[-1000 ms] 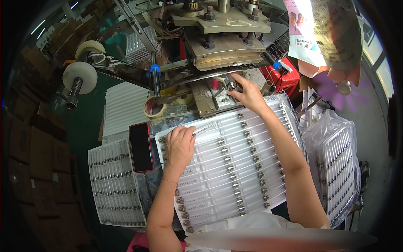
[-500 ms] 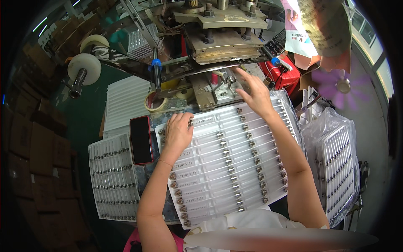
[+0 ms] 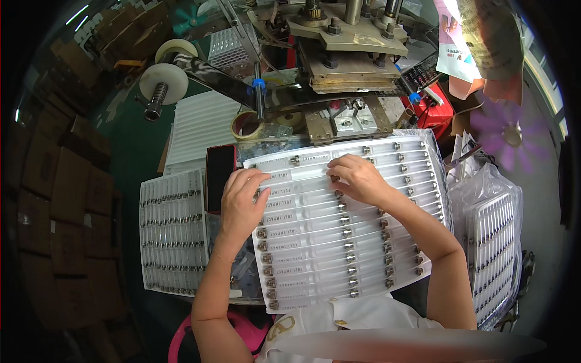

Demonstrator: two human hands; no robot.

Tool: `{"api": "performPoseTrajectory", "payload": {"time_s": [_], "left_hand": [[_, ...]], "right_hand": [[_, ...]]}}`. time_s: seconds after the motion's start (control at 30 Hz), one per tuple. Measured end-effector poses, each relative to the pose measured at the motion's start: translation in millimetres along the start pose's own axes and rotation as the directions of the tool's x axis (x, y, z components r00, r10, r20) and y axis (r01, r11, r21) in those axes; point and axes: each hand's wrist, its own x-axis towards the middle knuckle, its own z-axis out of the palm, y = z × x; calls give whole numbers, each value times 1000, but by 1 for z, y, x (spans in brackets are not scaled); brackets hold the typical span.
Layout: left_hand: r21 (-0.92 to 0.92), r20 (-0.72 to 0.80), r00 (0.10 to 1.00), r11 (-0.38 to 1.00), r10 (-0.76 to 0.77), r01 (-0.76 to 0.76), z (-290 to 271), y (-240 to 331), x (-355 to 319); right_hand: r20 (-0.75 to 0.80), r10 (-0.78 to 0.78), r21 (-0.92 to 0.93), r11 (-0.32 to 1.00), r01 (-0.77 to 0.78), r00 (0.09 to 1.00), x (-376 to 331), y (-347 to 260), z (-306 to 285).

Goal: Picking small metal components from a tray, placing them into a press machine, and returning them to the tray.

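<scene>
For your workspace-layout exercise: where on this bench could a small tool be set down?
Little bare room. One patch: ribbed white sheet between tape roll and white spool. Elsewhere crowded: both hands, left hand and right hand, rest on the white slotted tray, flanked by black phone and bagged trays.

Both bare forearms come up from the lower edge, elbows bent. The left hand (image 3: 242, 199) lies palm down with fingers spread forward. The right hand (image 3: 358, 178) lies palm down too, fingers curled toward the left.

press machine (image 3: 351, 54) crowding above the white tray (image 3: 339, 242), phone (image 3: 219, 176) just left, bagged trays (image 3: 493, 254) right
</scene>
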Motion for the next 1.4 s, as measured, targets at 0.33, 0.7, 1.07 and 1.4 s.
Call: {"api": "performPoseTrajectory", "payload": {"time_s": [0.33, 0.7, 1.07, 1.4], "left_hand": [[-152, 66, 998, 988, 6, 4, 20, 24, 24], [266, -23, 880, 852, 474, -451, 133, 61, 169], [-23, -172, 807, 816, 565, -577, 90, 92, 100], [-243, -55, 997, 968, 45, -57, 67, 32, 11]], "right_hand": [[-36, 351, 347, 882, -318, 936, -21, 18, -58], [-216, 626, 376, 762, -528, 749, -63, 59, -97], [-605, 371, 218, 928, -302, 704, -7, 71, -70], [-422, 210, -158, 941, -300, 882, 35, 70, -36]]}}
